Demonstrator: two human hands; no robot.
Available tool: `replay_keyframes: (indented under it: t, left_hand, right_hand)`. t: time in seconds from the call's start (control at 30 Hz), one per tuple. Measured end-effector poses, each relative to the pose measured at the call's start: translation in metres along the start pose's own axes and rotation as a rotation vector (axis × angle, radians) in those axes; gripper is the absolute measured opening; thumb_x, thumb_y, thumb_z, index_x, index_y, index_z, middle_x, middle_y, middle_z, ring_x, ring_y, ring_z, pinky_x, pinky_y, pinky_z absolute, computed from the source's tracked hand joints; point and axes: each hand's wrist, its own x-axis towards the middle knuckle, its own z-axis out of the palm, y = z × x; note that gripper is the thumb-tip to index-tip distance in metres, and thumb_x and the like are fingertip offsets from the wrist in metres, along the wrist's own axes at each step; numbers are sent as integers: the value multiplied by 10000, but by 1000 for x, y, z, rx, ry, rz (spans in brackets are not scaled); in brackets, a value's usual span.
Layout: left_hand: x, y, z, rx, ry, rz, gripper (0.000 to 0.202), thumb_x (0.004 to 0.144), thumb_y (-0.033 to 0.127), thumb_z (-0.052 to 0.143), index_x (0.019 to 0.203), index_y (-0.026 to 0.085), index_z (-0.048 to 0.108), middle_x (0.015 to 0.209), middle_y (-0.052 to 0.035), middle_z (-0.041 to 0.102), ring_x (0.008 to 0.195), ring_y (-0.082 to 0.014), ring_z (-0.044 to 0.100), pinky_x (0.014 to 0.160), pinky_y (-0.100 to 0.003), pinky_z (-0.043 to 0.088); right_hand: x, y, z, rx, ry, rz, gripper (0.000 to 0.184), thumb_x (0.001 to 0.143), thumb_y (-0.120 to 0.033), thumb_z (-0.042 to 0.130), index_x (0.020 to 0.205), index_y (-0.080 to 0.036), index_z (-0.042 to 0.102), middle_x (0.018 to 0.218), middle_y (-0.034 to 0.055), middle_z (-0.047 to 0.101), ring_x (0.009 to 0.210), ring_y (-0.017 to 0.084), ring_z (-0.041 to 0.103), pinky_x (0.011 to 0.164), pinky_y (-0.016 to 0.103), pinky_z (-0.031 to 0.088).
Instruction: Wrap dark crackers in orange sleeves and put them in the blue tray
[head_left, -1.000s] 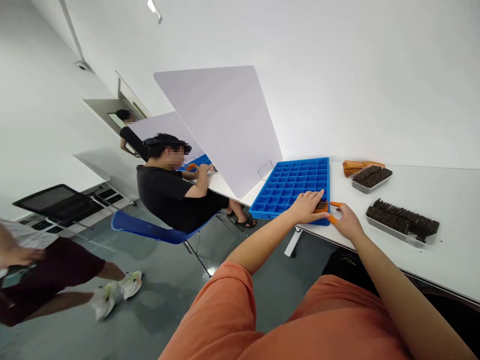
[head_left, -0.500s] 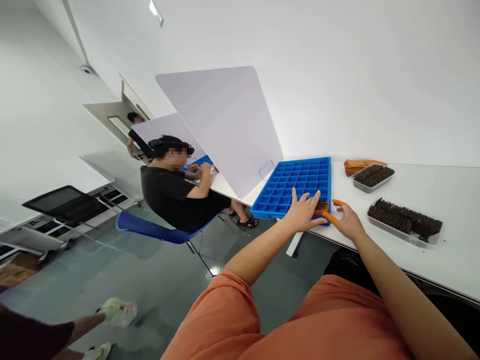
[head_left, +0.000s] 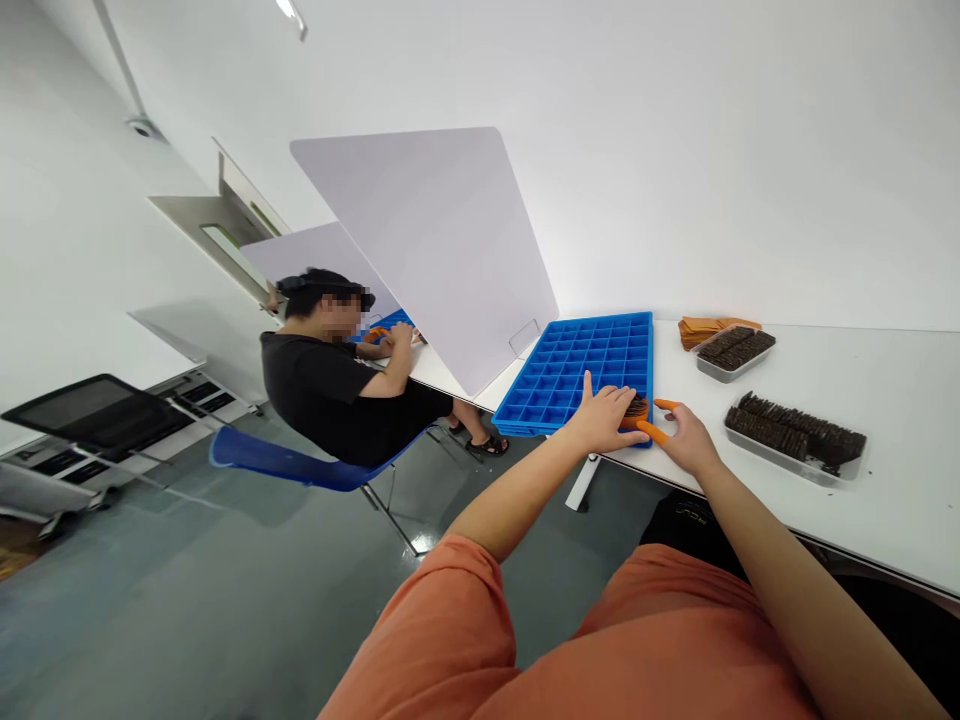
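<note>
My left hand (head_left: 602, 420) lies over the near right corner of the blue compartment tray (head_left: 574, 365). Its fingers and thumb straddle a small orange bundle with dark strips (head_left: 636, 410), partly hidden by the hand. To the right, my right hand (head_left: 691, 442) wears orange finger covers on thumb and index finger. Those two fingers are spread apart, their tips close to the bundle's right end. Whether they touch it I cannot tell. Many of the tray's compartments show bare blue floors.
To the right stand a clear tub of dark strips (head_left: 795, 440) and a smaller tub (head_left: 735, 352) beside a stack of orange sheets (head_left: 709, 328). A white divider panel (head_left: 442, 240) rises at the left. Beyond it a person in black (head_left: 322, 370) sits on a blue chair (head_left: 292, 468).
The left fingers, spread before, have drawn together around the bundle. My right hand stays beside it with thumb and index apart. The view has shifted slightly.
</note>
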Motion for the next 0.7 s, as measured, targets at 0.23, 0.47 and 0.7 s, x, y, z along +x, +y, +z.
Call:
replay_keyframes:
  t: [0.23,0.47,0.7]
  left_hand:
    - [-5,-3,-3,-25,12,-16,936,912,757,515,1620,177,317,1671,-174,364,1598,-397,200,1232,-722,-139]
    - [-27,-9,8,100,133,-27,787,958,662,542,1591,212,412,1732,-137,198,1625,-404,8,1222,-743,-129]
    - [-34,-13,21,41,184,-11,686,963,604,584,1551,267,481,1669,-59,388,1620,-389,111,1246,-734,-95]
  right_hand:
    - [-1,-6,-2,-1,12,-14,686,799,-656,709,1300,-192,636,1282,149,701,1090,323,691,1002,531,548]
    - [-1,-10,-3,13,5,12,690,779,-653,746,1294,-205,646,1268,136,707,1116,321,694,1017,517,547]
    - [-1,-11,-3,34,-1,21,669,776,-631,756,1290,-217,645,1264,124,706,1108,314,696,1011,522,550]
